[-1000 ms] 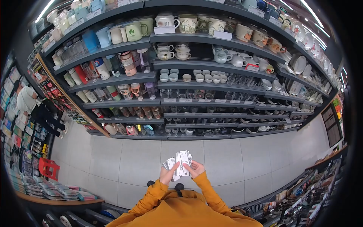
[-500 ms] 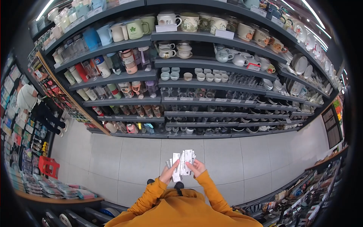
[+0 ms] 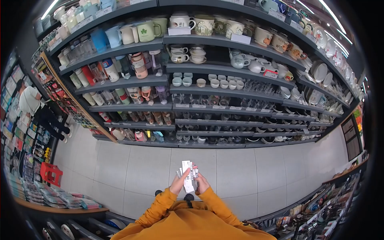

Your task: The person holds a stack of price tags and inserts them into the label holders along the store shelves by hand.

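Low in the middle of the head view, my left hand (image 3: 179, 183) is closed on a stack of white printed price labels (image 3: 187, 179), its thumb lying on top. My right hand (image 3: 202, 184) is closed on more labels (image 3: 195, 171) just to the right, partly tucked behind the left stack. The two groups of labels overlap between my hands. Some edges fan out at the left. The fingers of my right hand are partly hidden behind the cards.
Ahead is a long dark shelf unit (image 3: 224, 107) with mugs, bottles, bowls, glasses and plates. A red stool (image 3: 51, 174) stands at the left, beyond packaged goods. A person (image 3: 36, 108) stands at the far left. Another stocked shelf (image 3: 320, 208) runs along the lower right.
The two label groups, spread side by side half a second ago, now overlap. My right hand has moved slightly left and down, and the view has shifted a little.
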`<state>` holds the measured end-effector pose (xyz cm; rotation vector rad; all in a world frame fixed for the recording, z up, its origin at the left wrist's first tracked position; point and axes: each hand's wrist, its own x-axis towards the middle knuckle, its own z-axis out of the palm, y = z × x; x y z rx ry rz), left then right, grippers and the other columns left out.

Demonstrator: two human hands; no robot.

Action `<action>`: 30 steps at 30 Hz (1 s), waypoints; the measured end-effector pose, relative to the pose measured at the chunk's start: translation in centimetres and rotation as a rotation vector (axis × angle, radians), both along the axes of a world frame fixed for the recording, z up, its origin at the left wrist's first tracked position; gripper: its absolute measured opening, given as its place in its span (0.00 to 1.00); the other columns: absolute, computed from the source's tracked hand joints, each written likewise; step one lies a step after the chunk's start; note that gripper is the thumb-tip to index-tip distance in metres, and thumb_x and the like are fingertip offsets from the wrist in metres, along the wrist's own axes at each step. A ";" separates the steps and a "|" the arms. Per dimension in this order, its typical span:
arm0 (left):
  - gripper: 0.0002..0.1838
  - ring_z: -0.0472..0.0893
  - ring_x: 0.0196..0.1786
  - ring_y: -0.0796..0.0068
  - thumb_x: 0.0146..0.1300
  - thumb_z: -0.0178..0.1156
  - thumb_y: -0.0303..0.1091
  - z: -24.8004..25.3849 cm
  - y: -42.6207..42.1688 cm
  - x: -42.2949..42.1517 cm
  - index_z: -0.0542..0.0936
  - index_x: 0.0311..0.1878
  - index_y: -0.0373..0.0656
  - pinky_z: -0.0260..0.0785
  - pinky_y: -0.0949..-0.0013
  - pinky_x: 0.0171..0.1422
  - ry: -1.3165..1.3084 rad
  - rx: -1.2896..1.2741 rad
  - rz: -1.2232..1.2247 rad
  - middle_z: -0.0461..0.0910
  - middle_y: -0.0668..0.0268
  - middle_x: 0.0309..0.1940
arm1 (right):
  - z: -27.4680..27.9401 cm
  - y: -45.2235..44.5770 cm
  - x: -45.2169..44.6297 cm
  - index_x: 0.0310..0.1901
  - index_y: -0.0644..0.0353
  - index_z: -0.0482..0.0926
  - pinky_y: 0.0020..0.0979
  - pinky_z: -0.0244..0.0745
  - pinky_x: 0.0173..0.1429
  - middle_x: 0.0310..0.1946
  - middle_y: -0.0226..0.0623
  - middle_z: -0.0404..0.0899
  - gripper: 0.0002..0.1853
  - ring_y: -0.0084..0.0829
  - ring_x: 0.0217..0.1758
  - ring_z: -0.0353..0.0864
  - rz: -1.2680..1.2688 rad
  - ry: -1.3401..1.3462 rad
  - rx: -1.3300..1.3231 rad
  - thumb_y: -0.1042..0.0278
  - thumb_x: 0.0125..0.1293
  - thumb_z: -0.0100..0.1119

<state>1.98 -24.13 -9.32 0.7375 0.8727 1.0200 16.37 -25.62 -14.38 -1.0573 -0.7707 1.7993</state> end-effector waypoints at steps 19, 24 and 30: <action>0.25 0.75 0.56 0.69 0.73 0.43 0.46 0.0 -1.3 1.6 0.65 0.64 0.38 0.68 0.68 0.60 -0.222 -0.192 0.006 0.74 0.59 0.56 | 4.6 0.8 0.4 0.45 0.65 0.75 0.27 0.71 0.50 0.40 0.35 0.76 0.17 0.25 0.44 0.75 -0.302 -0.789 0.544 0.66 0.58 0.68; 0.16 0.78 0.46 0.78 0.67 0.57 0.33 -2.3 -1.3 1.3 0.73 0.55 0.36 0.71 0.73 0.52 0.071 -0.043 0.194 0.78 0.63 0.48 | 3.1 1.0 1.4 0.40 0.65 0.76 0.24 0.73 0.46 0.34 0.33 0.80 0.14 0.21 0.37 0.78 -0.302 -0.404 0.303 0.70 0.55 0.70; 0.16 0.78 0.45 0.81 0.61 0.62 0.27 -0.8 -0.7 1.0 0.75 0.52 0.35 0.71 0.75 0.50 0.140 -0.012 0.222 0.80 0.67 0.44 | 2.8 0.7 2.1 0.36 0.66 0.76 0.20 0.74 0.43 0.35 0.36 0.82 0.10 0.18 0.38 0.79 -0.338 -0.286 0.173 0.75 0.57 0.68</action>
